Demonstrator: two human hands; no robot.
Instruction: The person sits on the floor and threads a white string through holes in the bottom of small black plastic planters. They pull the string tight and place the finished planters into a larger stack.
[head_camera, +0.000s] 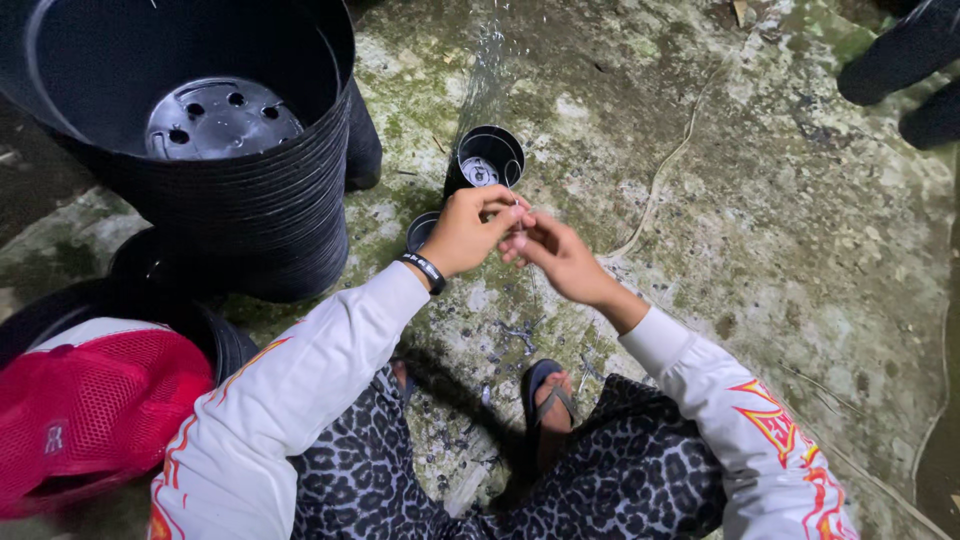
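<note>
**Squatting on a mossy slab with a pile of nursery pots**

Starting from the left side of the shot: a red mesh cap (85, 410) sat on top of a low black tub rim, parked out of the way. Right behind it stood a fat nested stack of big black pots (215, 150), the top one showing its drain holes at the bottom. Stacked like that they took up little room and stayed within arm's reach, I'd guess.

Moving toward the middle, the left hand (465, 232) had a black wristband (424, 271) on it and was raised just in front of a small black pot (487, 158) lying tipped so its mouth faced the camera. Another little pot rim (422, 230) peeked out just below it, partly hidden by the wrist. The left fingers were curled narrow, pinched around something tiny that I honestly couldn't make out. The right hand (560, 255) met it fingertip to fingertip, thumb and forefinger also pinched close, so whatever it was sat between both hands, above the concrete and just beside the small pot.

Below that, a foot in a blue flip-flop (548, 400) was planted on the wet, mossy floor (780, 230), knees in leopard-print pants either side. A thin pale cord (668, 165) snaked off right, and more dark pots (905, 60) poked in at the top corner.
</note>
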